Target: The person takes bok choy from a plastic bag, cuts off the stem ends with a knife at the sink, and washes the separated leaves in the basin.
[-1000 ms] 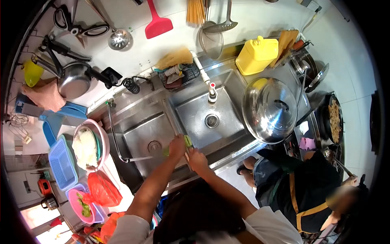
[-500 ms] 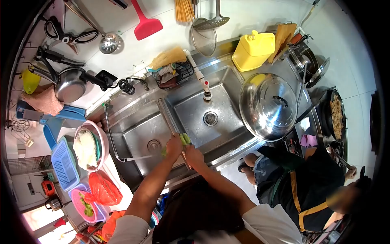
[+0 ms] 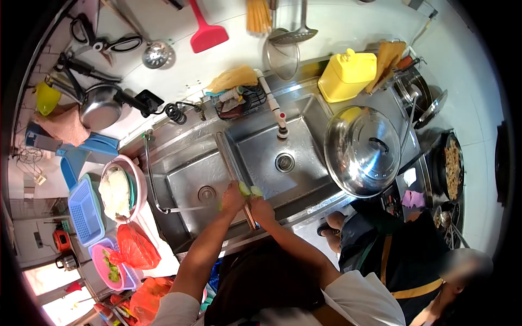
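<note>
Over the divider between two steel basins, my left hand (image 3: 234, 198) is closed around a light green vegetable (image 3: 243, 188). Close beside it on the right, my right hand (image 3: 262, 211) is closed on another pale green piece (image 3: 256, 191); whether the two pieces are joined cannot be made out. Water runs from the thin curved tap (image 3: 148, 163) into the left basin (image 3: 187, 179), toward my left hand. The right basin (image 3: 266, 155) has a drain and a white faucet (image 3: 282, 122) above it.
A large steel lid (image 3: 361, 152) and a yellow jug (image 3: 348, 76) stand right of the basins. A person in dark clothes (image 3: 402, 250) is at the right near a pan of food (image 3: 452, 168). Left are a blue basket (image 3: 86, 212) and a red bag (image 3: 137, 247).
The green pieces between my hands have turned and now show paler ends. The person at the right has leaned lower, and their hand has left the ladle. The camera view has shifted slightly.
</note>
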`<action>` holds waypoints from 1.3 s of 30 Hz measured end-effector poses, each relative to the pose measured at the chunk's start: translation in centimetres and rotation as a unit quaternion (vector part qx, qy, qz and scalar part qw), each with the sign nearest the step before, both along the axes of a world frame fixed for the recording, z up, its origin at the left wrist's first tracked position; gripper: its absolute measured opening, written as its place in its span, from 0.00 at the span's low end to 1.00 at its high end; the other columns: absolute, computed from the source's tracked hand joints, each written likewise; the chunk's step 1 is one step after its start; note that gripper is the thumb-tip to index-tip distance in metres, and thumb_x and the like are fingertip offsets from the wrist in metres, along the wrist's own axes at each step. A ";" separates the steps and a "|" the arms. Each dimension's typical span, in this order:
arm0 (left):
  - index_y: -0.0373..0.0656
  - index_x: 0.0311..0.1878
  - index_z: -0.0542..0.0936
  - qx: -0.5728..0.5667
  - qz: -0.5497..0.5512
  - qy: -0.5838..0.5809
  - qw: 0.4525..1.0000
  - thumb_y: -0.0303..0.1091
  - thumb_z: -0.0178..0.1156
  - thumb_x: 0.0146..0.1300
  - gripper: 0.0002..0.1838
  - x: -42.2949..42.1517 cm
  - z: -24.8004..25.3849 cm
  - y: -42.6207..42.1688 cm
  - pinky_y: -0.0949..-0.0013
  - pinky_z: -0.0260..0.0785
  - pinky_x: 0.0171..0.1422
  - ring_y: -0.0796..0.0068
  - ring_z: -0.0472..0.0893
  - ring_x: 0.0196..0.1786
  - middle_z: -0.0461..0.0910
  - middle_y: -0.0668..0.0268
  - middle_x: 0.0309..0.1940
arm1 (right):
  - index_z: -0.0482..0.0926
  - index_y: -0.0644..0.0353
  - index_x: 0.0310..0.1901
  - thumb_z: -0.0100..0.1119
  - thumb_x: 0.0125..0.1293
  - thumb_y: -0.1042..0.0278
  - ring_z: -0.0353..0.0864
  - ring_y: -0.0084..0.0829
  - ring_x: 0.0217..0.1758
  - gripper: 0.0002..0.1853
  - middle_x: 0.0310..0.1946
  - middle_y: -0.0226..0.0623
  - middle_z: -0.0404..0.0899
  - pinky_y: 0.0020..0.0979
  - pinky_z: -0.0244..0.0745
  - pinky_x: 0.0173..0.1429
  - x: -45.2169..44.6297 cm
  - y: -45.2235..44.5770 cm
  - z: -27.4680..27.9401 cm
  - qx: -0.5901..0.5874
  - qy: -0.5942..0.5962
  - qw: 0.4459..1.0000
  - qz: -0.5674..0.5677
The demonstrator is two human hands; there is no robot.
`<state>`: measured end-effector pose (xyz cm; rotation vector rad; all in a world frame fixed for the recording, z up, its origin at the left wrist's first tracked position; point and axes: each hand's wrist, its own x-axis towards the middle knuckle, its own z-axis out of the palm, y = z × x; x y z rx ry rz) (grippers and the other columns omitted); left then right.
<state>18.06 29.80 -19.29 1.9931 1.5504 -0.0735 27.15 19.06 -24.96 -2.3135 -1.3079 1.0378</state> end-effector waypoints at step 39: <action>0.42 0.52 0.79 -0.365 0.462 -0.619 0.519 0.34 0.66 0.63 0.16 -28.4 -10.5 -2.8 0.65 0.78 0.47 0.71 0.84 0.42 0.83 0.66 0.42 | 0.72 0.60 0.53 0.62 0.67 0.70 0.67 0.24 0.23 0.15 0.34 0.34 0.76 0.31 0.62 0.24 -21.4 12.2 -4.4 -0.255 0.348 0.902 -0.031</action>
